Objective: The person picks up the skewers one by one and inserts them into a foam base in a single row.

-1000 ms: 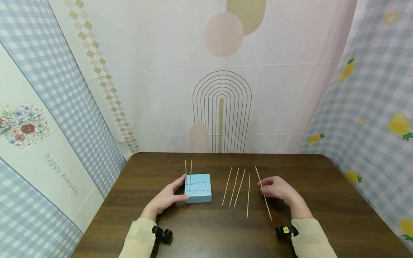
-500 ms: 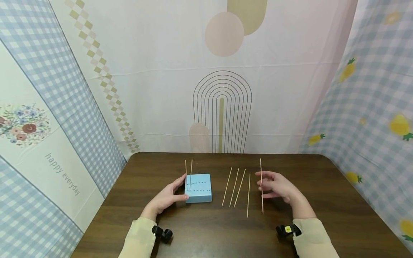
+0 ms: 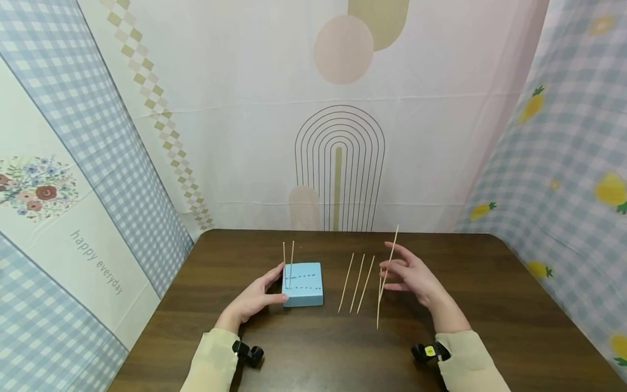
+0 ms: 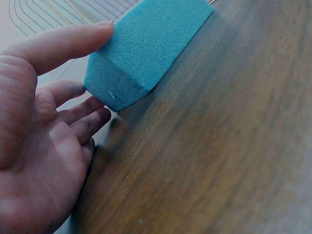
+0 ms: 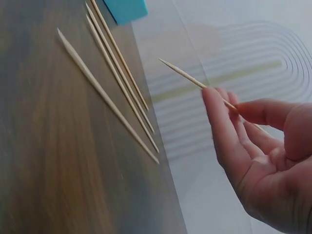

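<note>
A light blue foam block [image 3: 308, 300] with rows of small dark holes lies left of centre on the table. Two thin wooden skewers [image 3: 293, 255] stand upright in its left part. My left hand [image 3: 253, 298] holds the block by its left end, thumb at the near corner and fingers along the side, clear in the left wrist view. Between thumb and fingertips, my right hand [image 3: 413, 276] pinches another skewer [image 5: 183, 74], raised and tilted, pointed end away from the palm. In the head view its lower end overlaps the nearest lying skewer [image 3: 378, 317].
Three more skewers [image 3: 357, 284] lie side by side between the block and my right hand. The dark wooden table [image 3: 313, 354] ends at a printed cloth backdrop [image 3: 235, 163]. Checked cloths [image 3: 553, 207] hang at both sides.
My right hand has lifted the skewer and moved left with it, turning it from leaning left to leaning right at the top. The left hand and block stay put.
</note>
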`<state>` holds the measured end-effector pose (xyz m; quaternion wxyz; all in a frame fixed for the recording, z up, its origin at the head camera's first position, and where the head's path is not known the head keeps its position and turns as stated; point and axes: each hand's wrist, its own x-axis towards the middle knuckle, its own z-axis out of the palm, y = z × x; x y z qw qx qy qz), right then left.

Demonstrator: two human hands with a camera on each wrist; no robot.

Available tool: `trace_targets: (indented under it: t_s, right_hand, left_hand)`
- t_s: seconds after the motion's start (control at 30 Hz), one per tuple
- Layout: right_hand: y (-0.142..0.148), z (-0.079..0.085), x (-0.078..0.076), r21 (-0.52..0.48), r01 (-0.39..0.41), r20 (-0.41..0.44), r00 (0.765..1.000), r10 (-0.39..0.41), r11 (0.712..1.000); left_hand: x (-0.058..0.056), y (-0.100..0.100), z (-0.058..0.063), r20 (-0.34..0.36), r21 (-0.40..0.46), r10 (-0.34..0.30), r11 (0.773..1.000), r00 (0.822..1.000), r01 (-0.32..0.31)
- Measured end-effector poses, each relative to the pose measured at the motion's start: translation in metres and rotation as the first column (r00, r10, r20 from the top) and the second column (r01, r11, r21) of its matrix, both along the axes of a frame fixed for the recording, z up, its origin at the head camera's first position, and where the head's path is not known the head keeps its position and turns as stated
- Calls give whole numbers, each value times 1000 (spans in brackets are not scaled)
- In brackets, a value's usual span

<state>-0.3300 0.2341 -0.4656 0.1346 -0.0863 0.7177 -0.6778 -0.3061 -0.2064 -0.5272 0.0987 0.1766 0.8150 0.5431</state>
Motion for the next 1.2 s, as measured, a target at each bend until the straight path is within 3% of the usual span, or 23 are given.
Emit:
trace_targets:
  t_s: [0.63, 0.93, 1.2]
  right_hand:
    - [-78, -8, 14, -71, 23, -60, 998, -28, 997]
    - [-114, -4, 18, -187, 81, -95, 990, -100, 979]
    - [-138, -2, 24, -212, 50, -96, 993, -72, 976]
  left_hand:
    - [-1, -1, -1, 1, -1, 3, 1000, 1000, -3]
    - [0, 0, -1, 8, 1, 1, 1000, 1000, -1]
    - [-1, 1, -2, 16, 10, 2, 1000, 1000, -2]
